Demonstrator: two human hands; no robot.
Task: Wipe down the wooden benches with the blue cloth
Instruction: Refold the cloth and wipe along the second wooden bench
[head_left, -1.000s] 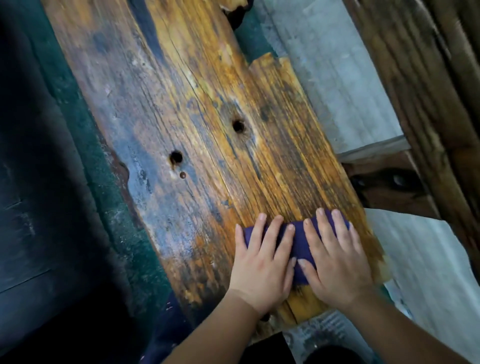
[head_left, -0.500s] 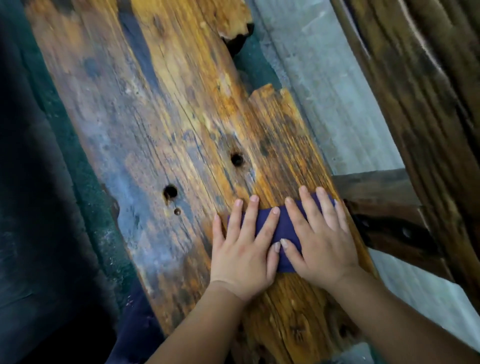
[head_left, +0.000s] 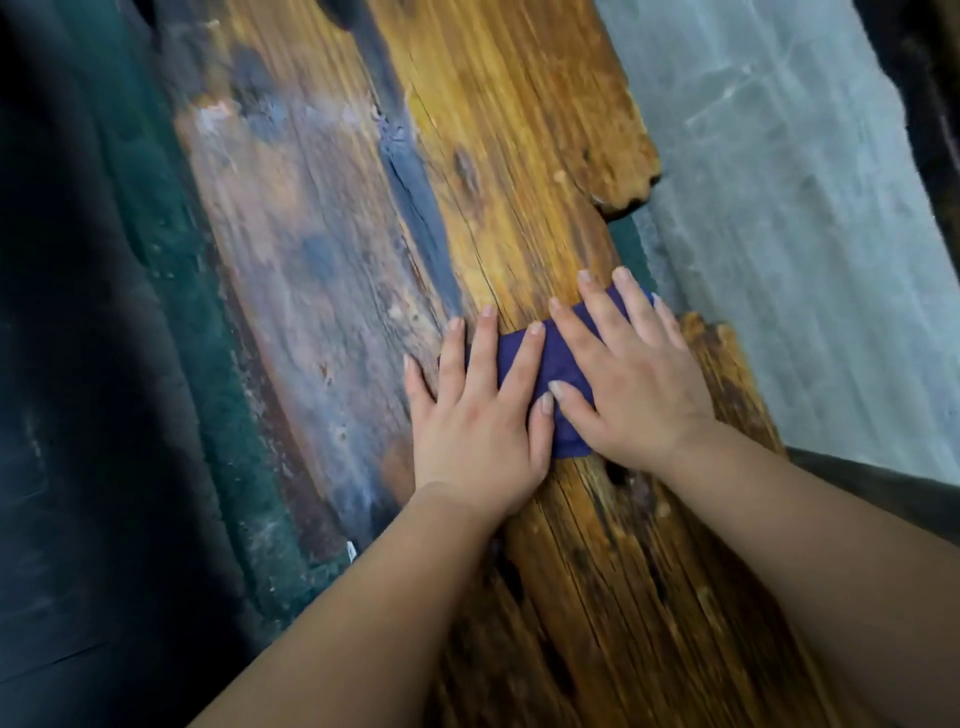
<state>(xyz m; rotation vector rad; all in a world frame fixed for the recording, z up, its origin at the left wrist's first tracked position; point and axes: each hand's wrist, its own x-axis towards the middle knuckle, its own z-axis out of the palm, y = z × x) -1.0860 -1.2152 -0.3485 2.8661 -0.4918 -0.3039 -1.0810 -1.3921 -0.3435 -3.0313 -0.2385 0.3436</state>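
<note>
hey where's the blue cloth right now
In the head view, the blue cloth lies flat on the wooden bench near its right edge, pressed under the left hand and right hand.

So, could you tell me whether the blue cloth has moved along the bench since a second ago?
Yes. The blue cloth has slid forward along the bench, away from the person: it now lies beyond the bolt hole that was ahead of it before.

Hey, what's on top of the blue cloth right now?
Both hands lie flat on the blue cloth: left hand and right hand, fingers straight. Only its middle strip shows; the rest is covered.
</note>
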